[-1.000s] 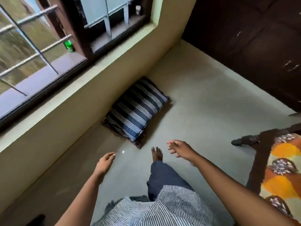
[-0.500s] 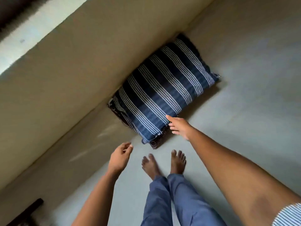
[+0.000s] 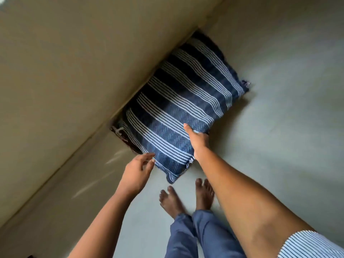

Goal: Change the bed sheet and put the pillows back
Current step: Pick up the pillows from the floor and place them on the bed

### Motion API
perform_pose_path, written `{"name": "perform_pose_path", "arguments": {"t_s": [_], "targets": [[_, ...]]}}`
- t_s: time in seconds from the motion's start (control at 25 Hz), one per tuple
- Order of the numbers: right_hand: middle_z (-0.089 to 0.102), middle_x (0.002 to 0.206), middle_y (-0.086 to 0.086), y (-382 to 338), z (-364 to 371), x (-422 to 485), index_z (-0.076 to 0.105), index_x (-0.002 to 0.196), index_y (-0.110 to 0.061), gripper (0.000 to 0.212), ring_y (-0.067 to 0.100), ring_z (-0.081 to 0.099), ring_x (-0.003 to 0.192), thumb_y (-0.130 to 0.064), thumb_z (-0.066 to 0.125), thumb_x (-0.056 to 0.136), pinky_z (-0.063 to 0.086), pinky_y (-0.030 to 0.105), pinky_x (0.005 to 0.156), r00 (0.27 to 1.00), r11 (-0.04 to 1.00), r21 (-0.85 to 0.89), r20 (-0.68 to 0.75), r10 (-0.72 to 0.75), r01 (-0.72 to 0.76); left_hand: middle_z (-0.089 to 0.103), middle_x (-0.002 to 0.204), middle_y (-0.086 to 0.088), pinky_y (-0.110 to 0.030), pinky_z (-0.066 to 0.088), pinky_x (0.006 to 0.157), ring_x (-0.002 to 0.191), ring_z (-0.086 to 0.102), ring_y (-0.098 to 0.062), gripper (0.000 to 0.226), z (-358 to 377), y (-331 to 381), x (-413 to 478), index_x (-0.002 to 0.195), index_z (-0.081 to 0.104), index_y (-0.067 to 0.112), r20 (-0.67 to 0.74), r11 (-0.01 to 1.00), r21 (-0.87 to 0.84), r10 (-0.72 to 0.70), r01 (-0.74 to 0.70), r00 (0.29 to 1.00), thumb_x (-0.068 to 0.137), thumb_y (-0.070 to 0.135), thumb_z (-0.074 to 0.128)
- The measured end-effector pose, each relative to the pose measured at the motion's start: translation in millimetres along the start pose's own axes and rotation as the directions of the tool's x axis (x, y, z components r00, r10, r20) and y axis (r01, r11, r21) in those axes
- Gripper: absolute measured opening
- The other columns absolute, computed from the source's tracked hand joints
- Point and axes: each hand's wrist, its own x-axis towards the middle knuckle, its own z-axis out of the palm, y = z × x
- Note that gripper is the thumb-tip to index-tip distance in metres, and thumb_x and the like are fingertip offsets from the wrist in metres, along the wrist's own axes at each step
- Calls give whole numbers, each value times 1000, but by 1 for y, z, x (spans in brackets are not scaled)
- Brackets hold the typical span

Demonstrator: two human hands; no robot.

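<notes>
Blue cloth with thin white stripes lies under the thumb of the right hand [image 3: 198, 141]. The other fingers of that hand go out of sight past the edge, so it looks like the hand pinches the side of the soft, fat, blue striped pillow [image 3: 188, 94]. The fingers of the left hand [image 3: 136, 173] are loose and a little bent and hold nothing. Their tips are right at the near corner of the pillow, but I cannot tell if they touch it. Half a second ago the right hand only reached the edge with its fingers out, and the left hand hung back near the feet. Now both hands are at the pillow, and the person bends lower, so the pillow looks much bigger. The pillow itself has not moved. It lies flat on the smooth grey floor [image 3: 279, 136], pushed up against the plain tan wall [image 3: 74, 71], with a bit of dark patterned cloth [image 3: 121, 134] peeking out from under its left end. The two bare feet [image 3: 172, 200] stand just beside its near corner. I think the pick-up is starting. The pillow is not off the floor yet and the bed is not in view, so putting the pillows back is still to do. The left hand should take hold next for a good two-hand lift.
</notes>
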Motion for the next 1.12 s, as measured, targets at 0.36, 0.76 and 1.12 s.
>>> {"name": "perform_pose_path", "arguments": {"t_s": [0.36, 0.76, 1.12], "targets": [[68, 107, 12, -118, -176, -185, 68, 98, -9, 54, 28, 63, 101, -58, 65, 74, 49, 32, 80, 892, 331, -863, 251, -375, 382, 63, 116, 5, -15, 39, 86, 102, 59, -7, 26, -89, 124, -104, 118, 60, 18, -36, 971, -29, 238, -239, 971, 94, 19, 51], [68, 92, 8, -151, -253, -379, 66, 92, -12, 52, 31, 63, 90, -61, 58, 78, 43, 33, 65, 441, -541, -494, 866, -236, 681, 27, 149, 10, -45, 16, 114, 143, 16, -18, 86, -119, 143, -258, 144, 23, 31, -122, 753, 402, 609, -522, 784, 74, 81, 34], [60, 82, 2, -143, -197, -503, 62, 76, -12, 52, 25, 58, 83, -64, 61, 74, 47, 36, 72, -186, -713, 229, 973, 139, 663, 66, 105, 2, -44, 14, 111, 107, 54, -13, 67, -106, 75, -414, 108, 56, 20, -703, 948, 305, 287, -88, 651, 75, 76, 42]]}}
